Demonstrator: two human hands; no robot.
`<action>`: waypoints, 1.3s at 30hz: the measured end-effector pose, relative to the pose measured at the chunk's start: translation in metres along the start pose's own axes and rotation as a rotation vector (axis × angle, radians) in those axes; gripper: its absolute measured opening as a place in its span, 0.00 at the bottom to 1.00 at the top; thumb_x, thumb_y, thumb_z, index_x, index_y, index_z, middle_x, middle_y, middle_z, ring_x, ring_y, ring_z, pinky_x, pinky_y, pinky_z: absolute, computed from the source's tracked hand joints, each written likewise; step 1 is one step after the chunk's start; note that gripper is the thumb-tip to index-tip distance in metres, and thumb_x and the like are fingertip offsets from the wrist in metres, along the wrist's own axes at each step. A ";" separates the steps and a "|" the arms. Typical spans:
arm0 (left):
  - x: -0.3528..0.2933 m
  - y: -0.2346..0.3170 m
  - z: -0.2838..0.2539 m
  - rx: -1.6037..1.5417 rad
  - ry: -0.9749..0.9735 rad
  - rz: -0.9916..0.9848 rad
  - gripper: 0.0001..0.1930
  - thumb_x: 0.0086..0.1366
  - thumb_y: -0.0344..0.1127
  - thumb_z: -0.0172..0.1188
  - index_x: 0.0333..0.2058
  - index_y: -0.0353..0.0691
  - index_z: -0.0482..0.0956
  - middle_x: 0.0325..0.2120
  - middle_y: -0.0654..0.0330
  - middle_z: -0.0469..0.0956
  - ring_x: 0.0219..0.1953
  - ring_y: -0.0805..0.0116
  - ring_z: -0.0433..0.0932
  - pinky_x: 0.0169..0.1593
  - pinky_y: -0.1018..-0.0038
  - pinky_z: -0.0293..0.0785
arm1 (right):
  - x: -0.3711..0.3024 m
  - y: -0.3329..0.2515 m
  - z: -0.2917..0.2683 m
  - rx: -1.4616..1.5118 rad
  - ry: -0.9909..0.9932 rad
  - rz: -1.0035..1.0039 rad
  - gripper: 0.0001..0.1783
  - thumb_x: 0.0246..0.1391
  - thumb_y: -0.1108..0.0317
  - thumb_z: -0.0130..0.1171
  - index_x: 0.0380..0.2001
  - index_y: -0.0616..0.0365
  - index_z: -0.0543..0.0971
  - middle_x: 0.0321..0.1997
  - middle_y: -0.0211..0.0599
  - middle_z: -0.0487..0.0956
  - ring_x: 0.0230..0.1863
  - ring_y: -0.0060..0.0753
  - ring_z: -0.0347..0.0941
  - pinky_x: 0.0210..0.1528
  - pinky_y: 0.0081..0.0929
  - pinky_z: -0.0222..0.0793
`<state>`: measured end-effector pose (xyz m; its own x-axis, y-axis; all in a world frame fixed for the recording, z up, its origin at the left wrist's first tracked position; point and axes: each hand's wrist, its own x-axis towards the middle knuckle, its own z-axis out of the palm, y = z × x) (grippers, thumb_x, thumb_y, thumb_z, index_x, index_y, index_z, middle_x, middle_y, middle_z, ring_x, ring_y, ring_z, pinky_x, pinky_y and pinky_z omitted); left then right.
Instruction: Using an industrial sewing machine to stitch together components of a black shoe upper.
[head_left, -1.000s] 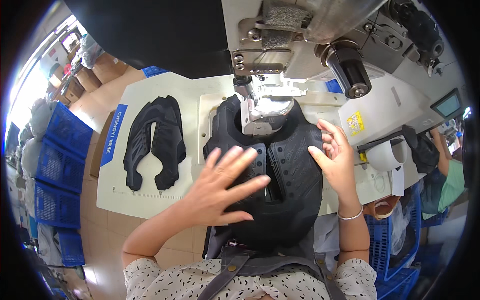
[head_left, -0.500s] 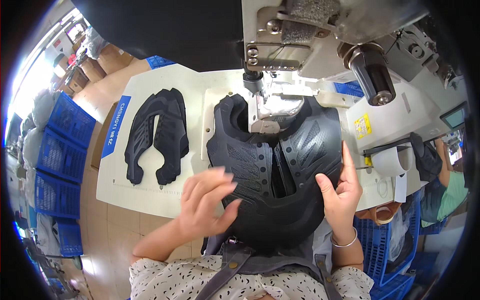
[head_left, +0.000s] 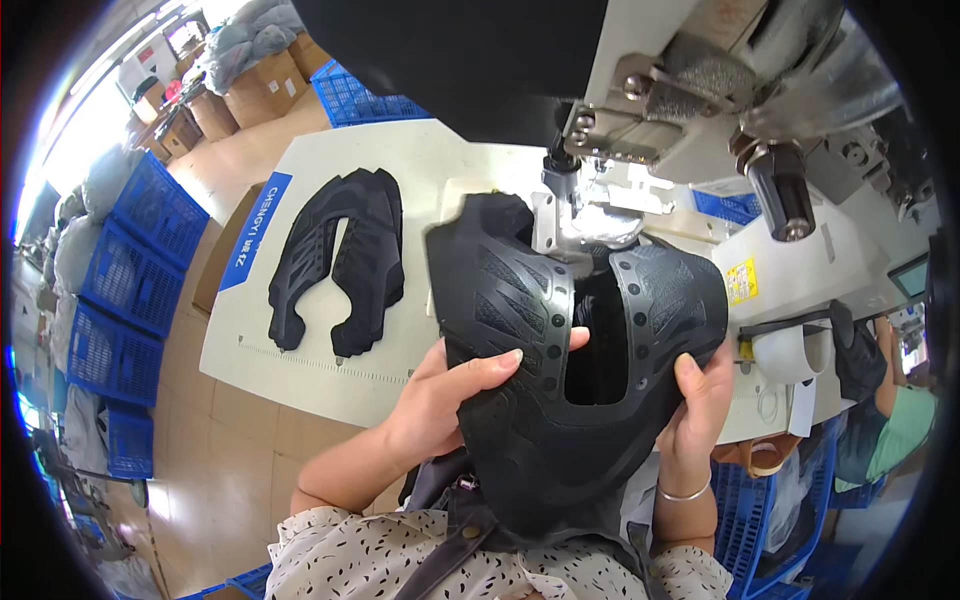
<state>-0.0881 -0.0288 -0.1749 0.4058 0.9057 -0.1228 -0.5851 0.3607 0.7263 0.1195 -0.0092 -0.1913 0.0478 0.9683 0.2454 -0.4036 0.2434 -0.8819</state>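
Note:
A black shoe upper (head_left: 545, 445) with textured panels and rows of eyelet holes lies under the head of a sewing machine (head_left: 600, 215). My left hand (head_left: 435, 395) grips its left side, thumb on top, and a fingertip shows through the long throat opening. On the right edge, my right hand (head_left: 700, 400) holds the upper with its thumb on top and the other fingers mostly hidden beneath. The upper's far end sits around the machine's needle area, where the stitching point is hidden. To the left, several flat black shoe uppers (head_left: 380, 265) lie stacked on the white table (head_left: 290, 385).
Blue crates (head_left: 125, 290) stand stacked on the floor at the left. Another blue crate (head_left: 745, 490) with bags stands at the right, near a person in green (head_left: 900, 430). A dark cylindrical machine part (head_left: 780, 195) hangs at the upper right. Cardboard boxes (head_left: 265, 90) are farther back.
My left hand, raised above the upper before, has come down and grips its left side. The upper's throat opening has spread wider. The view has shifted a little.

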 end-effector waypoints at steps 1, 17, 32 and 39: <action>0.002 0.004 0.002 0.055 -0.025 0.093 0.22 0.63 0.33 0.43 0.53 0.26 0.60 0.50 0.48 0.68 0.49 0.62 0.71 0.51 0.69 0.68 | 0.000 0.001 0.000 0.005 0.029 0.001 0.27 0.49 0.72 0.51 0.53 0.68 0.61 0.51 0.44 0.68 0.52 0.33 0.66 0.56 0.26 0.58; 0.040 0.023 0.015 0.217 0.073 0.279 0.21 0.55 0.27 0.40 0.47 0.22 0.65 0.44 0.43 0.72 0.43 0.60 0.75 0.47 0.70 0.72 | 0.024 0.001 0.002 0.002 0.090 0.027 0.27 0.50 0.72 0.46 0.55 0.66 0.60 0.52 0.42 0.69 0.51 0.30 0.66 0.55 0.24 0.60; 0.034 0.016 0.018 0.223 0.106 0.224 0.18 0.59 0.27 0.42 0.46 0.24 0.66 0.41 0.46 0.74 0.41 0.62 0.76 0.46 0.69 0.73 | 0.022 -0.001 -0.014 0.048 -0.081 0.094 0.29 0.49 0.74 0.54 0.55 0.68 0.59 0.52 0.43 0.68 0.51 0.30 0.67 0.54 0.24 0.61; 0.026 -0.007 0.011 0.396 0.183 0.307 0.10 0.63 0.33 0.51 0.38 0.31 0.74 0.32 0.62 0.76 0.32 0.78 0.72 0.36 0.80 0.70 | 0.019 -0.001 -0.021 -0.072 -0.061 0.079 0.16 0.52 0.71 0.55 0.44 0.67 0.69 0.42 0.40 0.75 0.40 0.26 0.73 0.45 0.22 0.69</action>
<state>-0.0655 -0.0098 -0.1754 0.1079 0.9932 0.0447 -0.3336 -0.0062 0.9427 0.1402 0.0100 -0.1940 -0.0380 0.9800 0.1956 -0.3374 0.1716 -0.9256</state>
